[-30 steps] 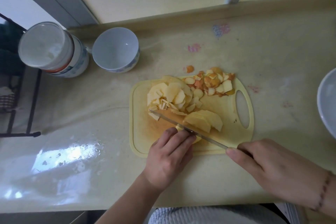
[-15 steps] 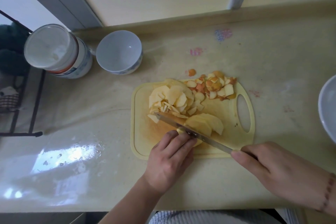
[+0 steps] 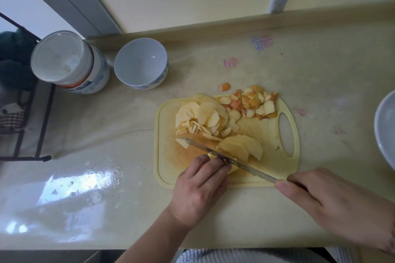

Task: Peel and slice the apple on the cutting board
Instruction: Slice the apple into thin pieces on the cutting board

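My left hand (image 3: 197,190) pinches the last wet, slippery apple piece (image 3: 232,169) with curled fingertips; my right hand (image 3: 333,203) grips the knife (image 3: 224,157), slicing.

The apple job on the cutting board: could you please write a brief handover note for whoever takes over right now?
Left hand: fingers curled on the last uncut apple piece, pinning it to the cutting board.
Right hand: grips the knife, blade laid diagonally across that piece.
Done: peel scraps heaped at the board's far edge, sliced pile far left, a fan of fresh slices beside the blade.
Left: slice the remaining piece.
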Demonstrator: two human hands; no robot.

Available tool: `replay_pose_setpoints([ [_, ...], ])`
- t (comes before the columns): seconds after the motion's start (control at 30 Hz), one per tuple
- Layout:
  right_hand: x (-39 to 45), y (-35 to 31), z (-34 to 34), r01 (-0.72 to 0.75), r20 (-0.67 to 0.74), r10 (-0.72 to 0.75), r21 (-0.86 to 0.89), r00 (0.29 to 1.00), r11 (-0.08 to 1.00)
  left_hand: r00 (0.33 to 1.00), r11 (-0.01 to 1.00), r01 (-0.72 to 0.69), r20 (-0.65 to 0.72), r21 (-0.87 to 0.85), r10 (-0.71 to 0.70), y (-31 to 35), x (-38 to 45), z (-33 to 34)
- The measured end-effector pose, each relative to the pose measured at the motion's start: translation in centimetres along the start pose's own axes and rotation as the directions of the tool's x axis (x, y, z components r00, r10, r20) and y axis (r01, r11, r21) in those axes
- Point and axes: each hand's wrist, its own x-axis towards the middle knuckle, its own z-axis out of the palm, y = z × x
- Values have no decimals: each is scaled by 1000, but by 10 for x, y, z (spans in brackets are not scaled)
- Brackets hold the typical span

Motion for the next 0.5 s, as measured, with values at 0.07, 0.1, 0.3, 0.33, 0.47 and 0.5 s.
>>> replay_pose_setpoints([
  [0.07,0,0,2,-9,4,9,0,1000,1000,1000,1000,-1,0,-2,1,1,0,0],
  [0.1,1,0,3,-10,5,10,-4,1000,1000,1000,1000,-2,-4,-4,2,1,0,0],
  [0.3,18,2,16,13,20,-12,-73,1000,997,1000,1000,-1,-23,-12,1,0,1,1],
  [0.33,20,1,18,19,12,-18,-88,1000,996,1000,1000,0,-21,-13,-1,0,1,1],
  [0.47,21,-2,20,17,-44,-23,-123,999,992,1000,1000,7,-15,-5,-7,2,-1,2],
  [0.5,22,-1,19,14,-49,-20,-121,999,993,1000,1000,8,-16,-1,-8,2,-1,1],
])
